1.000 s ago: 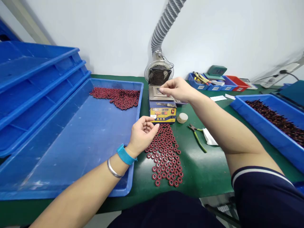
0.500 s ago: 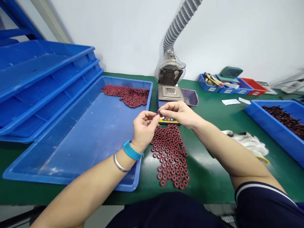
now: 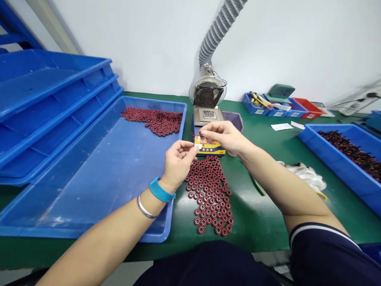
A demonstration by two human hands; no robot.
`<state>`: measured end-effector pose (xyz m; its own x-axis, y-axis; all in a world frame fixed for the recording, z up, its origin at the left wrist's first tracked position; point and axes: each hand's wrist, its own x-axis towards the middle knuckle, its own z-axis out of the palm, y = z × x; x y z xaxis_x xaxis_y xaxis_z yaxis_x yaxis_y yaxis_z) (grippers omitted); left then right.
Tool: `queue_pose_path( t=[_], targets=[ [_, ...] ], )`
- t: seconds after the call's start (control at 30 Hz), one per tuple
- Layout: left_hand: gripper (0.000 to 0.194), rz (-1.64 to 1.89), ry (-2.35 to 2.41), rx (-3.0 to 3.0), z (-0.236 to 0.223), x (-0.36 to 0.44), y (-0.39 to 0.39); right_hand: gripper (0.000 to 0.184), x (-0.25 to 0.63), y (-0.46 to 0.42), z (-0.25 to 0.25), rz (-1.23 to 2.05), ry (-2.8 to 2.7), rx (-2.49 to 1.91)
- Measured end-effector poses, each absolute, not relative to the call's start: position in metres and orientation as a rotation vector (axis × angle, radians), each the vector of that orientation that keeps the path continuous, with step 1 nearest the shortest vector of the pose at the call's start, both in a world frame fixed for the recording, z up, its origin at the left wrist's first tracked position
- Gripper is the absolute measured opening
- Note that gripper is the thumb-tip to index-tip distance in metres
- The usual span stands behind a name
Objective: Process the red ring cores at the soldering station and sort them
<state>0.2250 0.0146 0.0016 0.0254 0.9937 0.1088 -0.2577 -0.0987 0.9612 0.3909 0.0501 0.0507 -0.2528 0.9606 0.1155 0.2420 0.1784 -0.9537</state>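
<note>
Red rings (image 3: 208, 174) lie spread on the counter (image 3: 253, 222), before the yellow-fronted machine (image 3: 214, 151). The left hand (image 3: 177, 162) and right hand (image 3: 224, 137) curl their fingertips close; I can't tell what they pinch. It looks like small finger work; next calls for gentle, steady fingers.

Yellow panel (image 3: 207, 145): red digits (image 3: 203, 141) "426", last digit unclear; second display (image 3: 214, 142) "60".
</note>
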Motion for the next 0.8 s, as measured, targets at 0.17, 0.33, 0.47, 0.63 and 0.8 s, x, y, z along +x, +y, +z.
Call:
queue_pose_path(
  t=[0.17,0.33,0.47,0.63,0.8],
  targets=[
    [0.033,1.121,0.962,1.163,-0.004,0.228,0.014,0.017,0.421,0.100,0.065,0.654,-1.656,-1.351],
    [0.024,0.941,0.939,1.306,-0.009,0.230,0.011,0.011,0.444,0.145,0.078,0.205,-1.828,-1.708],
    [0.020,0.889,0.944,1.376,-0.008,0.229,0.010,0.015,0.446,0.159,0.077,0.010,-1.967,-1.875],
    [0.018,0.839,0.953,1.422,-0.006,0.229,0.009,0.021,0.444,0.169,0.067,-0.181,-2.078,-1.968],
    [0.018,0.803,0.942,1.472,-0.007,0.228,0.008,0.022,0.445,0.178,0.060,-0.268,-2.148,-2.026]
  ],
)
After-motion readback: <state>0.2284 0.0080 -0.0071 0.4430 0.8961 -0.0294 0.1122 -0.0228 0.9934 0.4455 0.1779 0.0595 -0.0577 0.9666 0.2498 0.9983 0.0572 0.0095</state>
